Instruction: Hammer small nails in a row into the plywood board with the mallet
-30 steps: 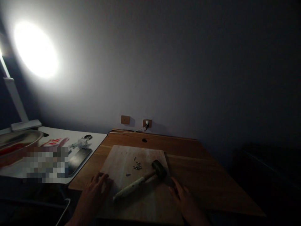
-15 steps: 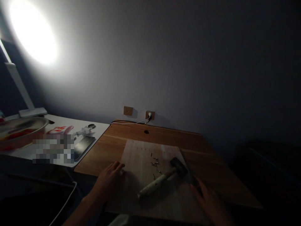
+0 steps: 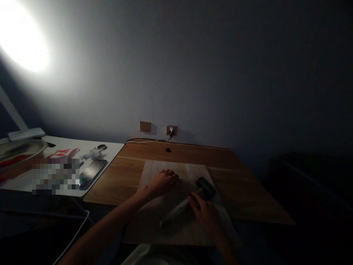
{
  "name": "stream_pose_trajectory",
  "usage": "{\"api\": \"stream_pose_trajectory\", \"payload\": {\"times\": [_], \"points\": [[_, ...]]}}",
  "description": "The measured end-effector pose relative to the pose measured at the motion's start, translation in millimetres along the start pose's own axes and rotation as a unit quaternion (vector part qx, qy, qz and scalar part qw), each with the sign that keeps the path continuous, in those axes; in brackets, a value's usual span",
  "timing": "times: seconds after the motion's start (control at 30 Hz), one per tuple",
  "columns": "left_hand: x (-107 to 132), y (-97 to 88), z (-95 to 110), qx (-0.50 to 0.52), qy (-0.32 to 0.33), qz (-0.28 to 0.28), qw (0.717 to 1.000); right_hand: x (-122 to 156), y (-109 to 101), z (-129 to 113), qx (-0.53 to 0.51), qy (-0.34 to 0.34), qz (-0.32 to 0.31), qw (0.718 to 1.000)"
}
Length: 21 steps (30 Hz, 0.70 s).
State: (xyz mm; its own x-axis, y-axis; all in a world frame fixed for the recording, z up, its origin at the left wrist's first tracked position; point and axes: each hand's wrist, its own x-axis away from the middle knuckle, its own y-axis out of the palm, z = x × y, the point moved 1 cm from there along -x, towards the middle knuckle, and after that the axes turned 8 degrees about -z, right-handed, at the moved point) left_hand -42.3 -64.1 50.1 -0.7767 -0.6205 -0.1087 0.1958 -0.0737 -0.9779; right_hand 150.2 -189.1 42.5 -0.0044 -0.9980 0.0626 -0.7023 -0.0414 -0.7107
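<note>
A rubber-headed hammer (image 3: 205, 187) with a pale handle lies slantwise on a light wooden board (image 3: 154, 167). My right hand (image 3: 205, 213) is closed around the handle just below the dark head. My left hand (image 3: 163, 181) reaches over the middle of the board, its fingers bent together over small shiny metal pieces (image 3: 178, 179) that look like screws or nails. Most of these pieces are hidden by the fingers, and the dim light blurs them.
The board rests on a brown wooden table (image 3: 234, 176). To the left, a white table (image 3: 71, 141) bears a phone (image 3: 93, 173), a crumpled clear bag (image 3: 93, 152), a red-and-white packet (image 3: 63, 152) and a large bowl (image 3: 24, 156). A plugged cable (image 3: 162, 138) runs along the back edge.
My left hand has moved from the board's left edge onto the small metal pieces. My right hand has come from the right edge onto the hammer handle. The view has shifted slightly.
</note>
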Motion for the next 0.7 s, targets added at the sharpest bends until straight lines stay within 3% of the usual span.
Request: {"api": "stream_pose_trajectory", "payload": {"times": [0.1, 0.27, 0.47, 0.6, 0.7], "points": [[-19, 3.7, -3, 0.001, 0.032, -0.021, 0.999, -3, 0, 0, -0.025, -0.009, 0.017, 0.999], [-26, 8.2, -4, 0.004, 0.034, -0.026, 0.999, -2, -11, 22, -0.148, -0.011, 0.088, 0.985], [-32, 7.5, -4, 0.030, 0.044, -0.034, 0.998, -13, -30, 45, -0.362, 0.096, 0.074, 0.924], [-42, 6.2, -4, 0.073, 0.039, -0.059, 0.995, -22, -27, 53, -0.381, 0.121, 0.106, 0.910], [-51, 5.9, -8, 0.120, 0.010, -0.035, 0.992, -23, -22, 58, -0.368, 0.142, 0.145, 0.908]]}}
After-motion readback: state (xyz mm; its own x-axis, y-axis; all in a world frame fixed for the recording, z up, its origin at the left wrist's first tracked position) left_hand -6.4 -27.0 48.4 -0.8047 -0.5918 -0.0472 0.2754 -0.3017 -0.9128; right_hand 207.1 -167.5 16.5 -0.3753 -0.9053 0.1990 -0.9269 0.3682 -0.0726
